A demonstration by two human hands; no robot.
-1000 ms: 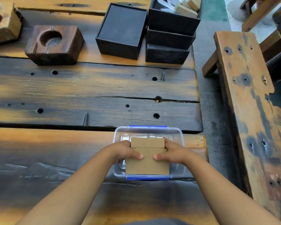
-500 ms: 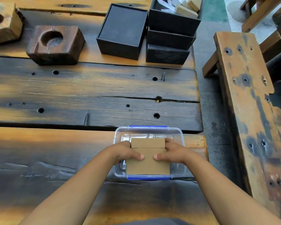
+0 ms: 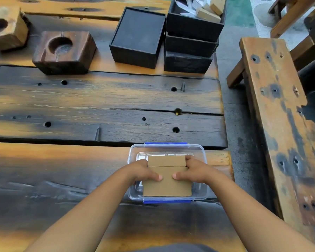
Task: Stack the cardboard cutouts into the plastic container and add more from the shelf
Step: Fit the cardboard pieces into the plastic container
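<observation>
A clear plastic container [image 3: 200, 151] with blue clips sits at the near right end of the wooden table. Inside it lies a stack of brown cardboard cutouts [image 3: 167, 186], its top piece stepped with a narrower far part. My left hand [image 3: 144, 171] grips the stack's left side and my right hand [image 3: 191, 170] grips its right side, thumbs pressed on top. The lower layers of the stack are hidden.
Black boxes [image 3: 191, 44] stand stacked at the far right of the table; the top one holds more cardboard pieces [image 3: 207, 14]. A single black box [image 3: 137, 36] and two wooden blocks with round holes [image 3: 64, 51] stand further left. A wooden bench [image 3: 273, 99] runs along the right.
Both hands stay on the stack in the container; the cardboard has barely shifted. Nothing else has moved.
</observation>
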